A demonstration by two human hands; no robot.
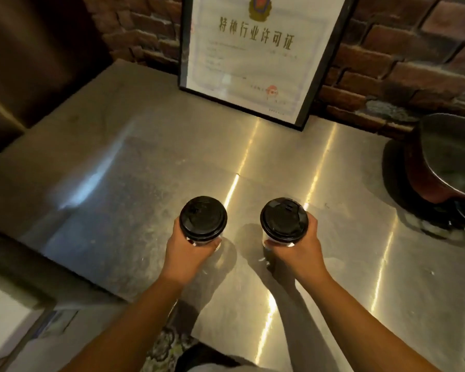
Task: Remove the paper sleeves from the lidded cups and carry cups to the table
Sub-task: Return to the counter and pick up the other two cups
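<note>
Two lidded cups over a steel table [333,237], each gripped in a hand. Left hand [188,257] wrapped around the left cup [203,220] just under its black lid, fingers closed on the side. Right hand [295,255] closed the same way around the right cup [284,220]. Cups upright, side by side, apart, near the middle of the view; whether resting on the steel or held just above it, cannot tell. No sleeve visible on either cup below the lids, though hands cover much of the walls. At 12 o'clock from the cups, a framed certificate [253,49] leaning on a brick wall [400,63]. At 2 o'clock, a dark round bowl [446,162] on the steel.
</note>
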